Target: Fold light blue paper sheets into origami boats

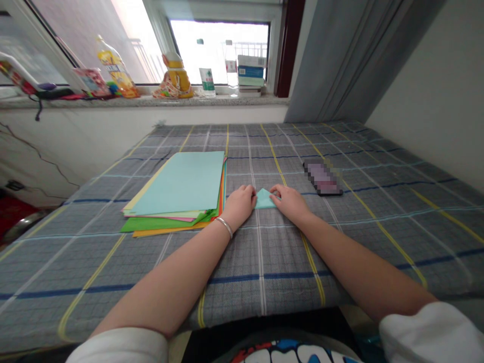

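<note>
Where the two hands nearly meet, a small folded piece of pale aqua paper (263,199) lies flat on a grey checked bedsheet (381,242), its point aimed away from the person. The left hand (240,202) sits just to the paper's left, curled loosely, with its fingertips at or just beside the near edge. The right hand (290,202) sits on the other side, and its fingertips (275,191) meet the paper's right corner. Neither hand lifts the paper, but whether either one is pinching it cannot be told; both look relaxed and partly closed.

Just beyond the left hand lies a stack of coloured paper (177,191), topped by a large aqua sheet, with yellow, pink, green and orange sheets showing at its edges. A silver bangle (225,227) circles the left wrist. Past the right hand, a pixelated dark object (322,177) lies on the sheet. Far ahead of both hands, a window sill (143,101) holds plastic bottles (217,68) and stacked boxes (250,75), and a grey curtain (340,55) hangs to its right.
</note>
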{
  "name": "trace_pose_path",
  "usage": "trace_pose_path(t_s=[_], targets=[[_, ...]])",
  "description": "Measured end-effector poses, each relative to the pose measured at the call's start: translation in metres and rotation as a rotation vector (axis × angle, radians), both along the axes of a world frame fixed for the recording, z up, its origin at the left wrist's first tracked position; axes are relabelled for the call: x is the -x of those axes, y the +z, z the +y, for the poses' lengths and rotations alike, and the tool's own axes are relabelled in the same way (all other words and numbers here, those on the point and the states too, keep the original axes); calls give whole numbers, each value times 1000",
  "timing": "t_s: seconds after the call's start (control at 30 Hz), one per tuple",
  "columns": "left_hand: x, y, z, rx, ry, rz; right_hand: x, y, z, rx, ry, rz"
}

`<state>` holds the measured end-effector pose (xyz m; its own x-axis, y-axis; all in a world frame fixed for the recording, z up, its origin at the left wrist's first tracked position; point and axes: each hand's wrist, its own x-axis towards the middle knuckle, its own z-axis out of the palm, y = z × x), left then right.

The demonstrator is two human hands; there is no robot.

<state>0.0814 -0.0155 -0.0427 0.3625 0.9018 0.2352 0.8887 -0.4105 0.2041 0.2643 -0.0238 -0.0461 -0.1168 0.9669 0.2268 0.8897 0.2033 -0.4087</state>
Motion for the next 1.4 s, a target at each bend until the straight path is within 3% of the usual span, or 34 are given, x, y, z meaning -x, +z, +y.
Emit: trace_pose_path(t_s=[0.3,0.5,0.63,0.77,1.0,1.17,1.4], targets=[[1,1,1,-7,-50,81,2,-1,0,-12,-6,-90],[-5,2,-8,-132,-103,164,3,0,0,17,-32,-114],[-8,-1,-8,-232,-267,172,5,1,-1,29,-64,-141],[-11,-6,0,-87,-360,212,2,3,1,61,-75,-88],[-11,-6,5,52,-326,212,-30,12,7,292,-3,158],[-12,-5,3,60,-313,206,-48,17,7,465,49,135],[-13,-4,3,68,-309,211,-52,19,10,699,5,154]])
